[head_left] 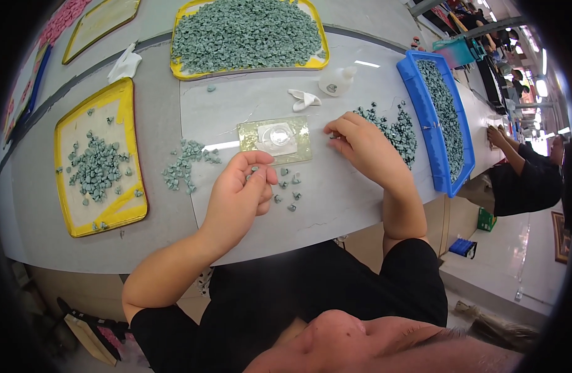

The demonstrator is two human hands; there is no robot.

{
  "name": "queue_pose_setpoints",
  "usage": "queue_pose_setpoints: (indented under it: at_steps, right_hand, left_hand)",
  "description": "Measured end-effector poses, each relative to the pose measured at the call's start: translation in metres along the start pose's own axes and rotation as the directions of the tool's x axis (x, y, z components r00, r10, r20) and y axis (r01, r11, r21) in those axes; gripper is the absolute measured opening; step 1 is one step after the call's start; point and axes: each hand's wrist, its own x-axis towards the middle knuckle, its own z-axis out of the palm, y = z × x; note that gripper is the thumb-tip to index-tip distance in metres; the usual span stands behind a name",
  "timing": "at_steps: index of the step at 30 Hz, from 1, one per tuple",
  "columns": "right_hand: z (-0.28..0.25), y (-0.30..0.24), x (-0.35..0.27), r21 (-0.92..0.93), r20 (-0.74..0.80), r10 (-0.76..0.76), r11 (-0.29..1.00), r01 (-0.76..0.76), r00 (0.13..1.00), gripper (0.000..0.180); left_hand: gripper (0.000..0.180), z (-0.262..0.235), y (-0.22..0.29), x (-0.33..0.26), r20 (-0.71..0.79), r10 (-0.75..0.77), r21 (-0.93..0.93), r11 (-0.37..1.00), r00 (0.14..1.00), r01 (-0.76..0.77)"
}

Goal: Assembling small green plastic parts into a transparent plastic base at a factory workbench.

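Grey-white worktop (336,205) runs long and curved across the view, with a darker grey mat (155,186) on your left part of it. Far right, shiny pale floor (522,261) and another person's arm (507,149) resting at the same bench, dark sleeve.

On the surface: yellow tray (125,205) at left with a loose cluster of small grey-green moulded pieces; a second yellow tray (180,68) at the far edge heaped full of them; a blue tray (432,133) on the right, also filled. A loose pile of pieces (183,165) sits between the left tray and a clear square plate (275,140) with a round dish at centre. White squeeze bottle (337,81) lies just beyond it, with white finger cots (303,99) beside it.

Your left hand (239,196) is cupped, thumb and fingers curled around a few grey-green pieces (253,171), just in front of the plate. Your right hand (360,146) is fingers-together, tips pinching at something small by the plate's right edge; can't tell what. A scatter of darker pieces (398,130) lies just beyond that hand. A few more pieces (289,189) lie on the worktop between your hands.
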Motion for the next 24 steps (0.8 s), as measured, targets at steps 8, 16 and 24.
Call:
queue_pose_setpoints:
  at_steps: [8,16,24]
  right_hand:
    - [0.018,-0.035,0.002,0.337,-0.241,-0.132,0.918,0.210,0.962,0.018]
    - [0.030,-0.045,0.003,0.220,-0.326,-0.439,0.826,0.519,0.837,0.024]
    - [0.024,-0.039,0.001,0.079,-0.286,-0.556,0.798,0.598,0.780,0.029]
  left_hand:
    - [0.021,-0.005,0.002,0.000,0.098,-0.047,0.039,0.998,0.994,0.043]
    - [0.021,-0.006,0.001,0.001,0.060,-0.042,0.100,0.994,0.997,0.036]
    - [0.024,-0.005,0.001,-0.002,0.080,-0.040,0.125,0.992,0.996,0.029]
